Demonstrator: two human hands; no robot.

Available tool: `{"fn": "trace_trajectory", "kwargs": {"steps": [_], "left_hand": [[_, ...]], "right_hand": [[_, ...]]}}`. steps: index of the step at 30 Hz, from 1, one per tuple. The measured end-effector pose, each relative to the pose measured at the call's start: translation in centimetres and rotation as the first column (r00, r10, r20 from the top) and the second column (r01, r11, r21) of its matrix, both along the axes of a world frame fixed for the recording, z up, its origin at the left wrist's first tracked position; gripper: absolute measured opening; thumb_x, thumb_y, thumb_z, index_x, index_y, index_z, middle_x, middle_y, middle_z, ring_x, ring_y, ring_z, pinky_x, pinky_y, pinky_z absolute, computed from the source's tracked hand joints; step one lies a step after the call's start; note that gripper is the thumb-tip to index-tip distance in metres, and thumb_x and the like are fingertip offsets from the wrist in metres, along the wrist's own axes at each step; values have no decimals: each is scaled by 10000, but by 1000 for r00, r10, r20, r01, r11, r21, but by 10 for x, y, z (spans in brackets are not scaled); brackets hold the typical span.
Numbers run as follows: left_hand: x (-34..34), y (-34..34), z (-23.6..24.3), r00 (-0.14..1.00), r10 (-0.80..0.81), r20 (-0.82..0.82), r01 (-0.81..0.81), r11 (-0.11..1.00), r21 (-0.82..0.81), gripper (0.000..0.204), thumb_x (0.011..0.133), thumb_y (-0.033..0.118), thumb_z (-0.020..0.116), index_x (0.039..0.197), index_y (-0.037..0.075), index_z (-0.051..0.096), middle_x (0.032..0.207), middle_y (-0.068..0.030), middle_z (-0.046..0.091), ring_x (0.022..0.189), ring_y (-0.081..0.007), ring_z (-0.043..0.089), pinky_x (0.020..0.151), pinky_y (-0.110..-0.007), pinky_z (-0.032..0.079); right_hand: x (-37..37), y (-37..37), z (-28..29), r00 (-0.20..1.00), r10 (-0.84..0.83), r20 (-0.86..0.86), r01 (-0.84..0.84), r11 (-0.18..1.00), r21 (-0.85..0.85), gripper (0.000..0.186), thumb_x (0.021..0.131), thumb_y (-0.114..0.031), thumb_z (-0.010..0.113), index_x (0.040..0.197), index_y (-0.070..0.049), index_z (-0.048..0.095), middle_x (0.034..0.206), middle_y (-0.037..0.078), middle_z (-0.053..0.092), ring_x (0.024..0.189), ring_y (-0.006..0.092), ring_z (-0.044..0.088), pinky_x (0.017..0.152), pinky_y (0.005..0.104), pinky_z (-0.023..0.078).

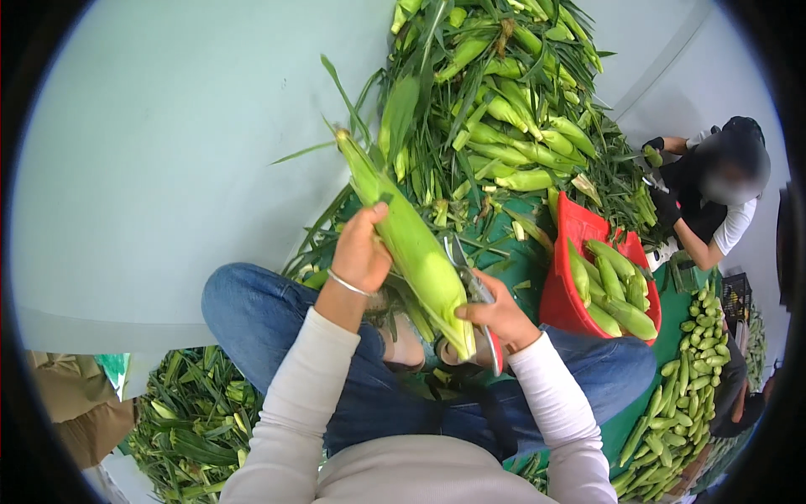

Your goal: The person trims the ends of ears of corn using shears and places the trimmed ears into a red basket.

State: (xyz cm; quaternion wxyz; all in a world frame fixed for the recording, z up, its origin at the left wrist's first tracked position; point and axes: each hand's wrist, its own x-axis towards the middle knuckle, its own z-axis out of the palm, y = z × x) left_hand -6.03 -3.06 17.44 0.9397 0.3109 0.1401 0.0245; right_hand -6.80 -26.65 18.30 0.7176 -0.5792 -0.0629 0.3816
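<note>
Two hands on one unhusked corn ear (411, 239), held in front of the body over the gap between denim-clad knees. Left hand (363, 249): clamped around the ear's middle. Right hand (502, 312): clamped on a metal cutting tool (478, 288) (smooth grey, narrow blades, red on the handle), thumb also pressing the ear's lower end.

Materials: red basket (552, 294), smooth, glossy, rigid-looking, right of the right grip, with smooth tapered ears inside. Beyond the grip, corn pile (520, 126), stringy blades mixed with plump ears. Behind the left grip, shredded leaf heap (195, 420).

Ear itself: long spindle, bright green, faint lengthwise ribs, husk on. Tilted; brownish narrow tip beyond the left hand, loose leaf strips nearby, paler pointed end at the right thumb.
</note>
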Motion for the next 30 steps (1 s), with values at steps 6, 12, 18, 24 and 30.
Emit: {"fn": "trace_trajectory", "kwargs": {"steps": [6, 12, 18, 24, 30], "left_hand": [[8, 24, -1, 971, 234, -46, -238, 965, -113, 333, 904, 318, 541, 1107, 54, 542, 1052, -106, 618, 1016, -266, 577, 930, -436, 451], [8, 29, -1, 893, 449, -39, -451, 892, -39, 320, 895, 228, 605, 1100, 6, 500, 1038, -118, 578, 950, -282, 591, 837, -498, 498], [5, 22, 1, 888, 460, 10, -458, 883, 105, 266, 904, 183, 590, 1080, 9, 493, 1021, -112, 567, 937, -268, 593, 788, -491, 525], [2, 3, 2, 894, 448, 26, -441, 866, 236, 303, 909, 209, 586, 1128, 29, 479, 1083, -117, 561, 975, -280, 588, 821, -510, 515], [0, 23, -10, 927, 372, -49, -351, 906, 236, 310, 915, 229, 592, 1136, 50, 467, 947, -82, 604, 888, -221, 613, 767, -392, 533]], "right_hand": [[-28, 5, -13, 911, -228, -343, 263, 963, 57, 408, 749, -7, 617, 1145, 37, 531, 913, 97, 630, 717, 179, 611, 630, 281, 502], [-30, -6, -50, 951, 76, 300, 94, 853, -513, 556, 669, -92, 663, 1175, 56, 485, 985, 165, 626, 895, 265, 623, 835, 345, 482], [-15, 19, -24, 905, -39, 424, 230, 882, -410, 500, 696, -119, 629, 1158, 15, 494, 959, 127, 620, 857, 255, 609, 798, 321, 473], [17, 37, -19, 894, -68, 443, 241, 907, -345, 327, 776, -66, 577, 1086, 23, 525, 810, 57, 604, 677, 136, 569, 603, 271, 473], [-10, 34, -29, 965, -205, 161, 240, 940, -244, 298, 781, -69, 567, 1066, 16, 538, 680, 66, 588, 560, 146, 566, 532, 279, 457]]}}
